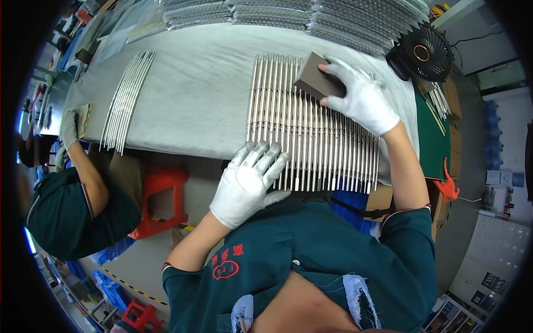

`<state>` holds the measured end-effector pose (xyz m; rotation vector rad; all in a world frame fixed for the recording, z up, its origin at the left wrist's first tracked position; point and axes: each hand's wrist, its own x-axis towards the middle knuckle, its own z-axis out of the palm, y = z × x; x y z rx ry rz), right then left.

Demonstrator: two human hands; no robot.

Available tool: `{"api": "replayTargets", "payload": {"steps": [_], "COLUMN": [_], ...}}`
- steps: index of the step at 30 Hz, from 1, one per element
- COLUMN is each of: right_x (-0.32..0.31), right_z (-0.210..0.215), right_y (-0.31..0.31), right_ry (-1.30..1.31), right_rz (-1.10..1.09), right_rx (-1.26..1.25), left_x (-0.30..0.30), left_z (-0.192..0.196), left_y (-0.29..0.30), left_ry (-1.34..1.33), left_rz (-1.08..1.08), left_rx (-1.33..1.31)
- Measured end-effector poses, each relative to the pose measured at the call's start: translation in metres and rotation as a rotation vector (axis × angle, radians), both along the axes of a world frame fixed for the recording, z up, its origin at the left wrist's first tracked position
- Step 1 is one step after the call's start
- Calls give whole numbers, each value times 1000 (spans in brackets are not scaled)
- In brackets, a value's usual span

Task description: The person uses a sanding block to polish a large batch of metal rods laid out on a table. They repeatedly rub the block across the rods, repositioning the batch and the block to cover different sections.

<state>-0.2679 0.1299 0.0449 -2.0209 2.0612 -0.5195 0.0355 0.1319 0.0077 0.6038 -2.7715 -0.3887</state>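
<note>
A wide row of thin shiny metal rods [316,144] lies side by side on the table, their near ends reaching past its front edge. My right hand [361,97], in a white glove with bare thumb and fingertip showing, grips a brown-grey rectangular block [319,77] on the far part of the rods. My left hand [247,180], gloved with greyed fingertips, lies flat at the left near end of the row. Its fingers are stretched out and slightly apart, with the fingertips by the rods.
A smaller bundle of rods [127,100] lies on the pale cloth [194,94] to the left. Stacked bubble-wrapped packs [272,15] line the back. A black fan [425,53] stands at the far right. A co-worker's gloved hand [69,127] rests near the left edge, beside a red stool [161,200].
</note>
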Motion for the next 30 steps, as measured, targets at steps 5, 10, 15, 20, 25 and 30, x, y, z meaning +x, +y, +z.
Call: {"api": "replayTargets", "payload": {"steps": [5,10,15,20,25,30], "right_x": [12,5,3,7,2,43], "right_z": [17,4,-8,3,-1,6], "right_y": [-6,12,8,19,8,-33], "right_ry": [289,195,78,235,29,59], "right_rz": [37,-17,6,-17,56,201], "right_rx": [213,180,115,201,150,188], "left_x": [2,1,0,4,6,5], "left_z": [-13,-12,-14,-15,-13,-17], "left_y": [-7,-9,-9,-10,-12,-12], "left_ry": [69,87,94,164,236,310], "left_rz": [-14,-46,-39,-80,-153,-144], "left_rx": [-103,-71,-93,-69,-30,-61]}}
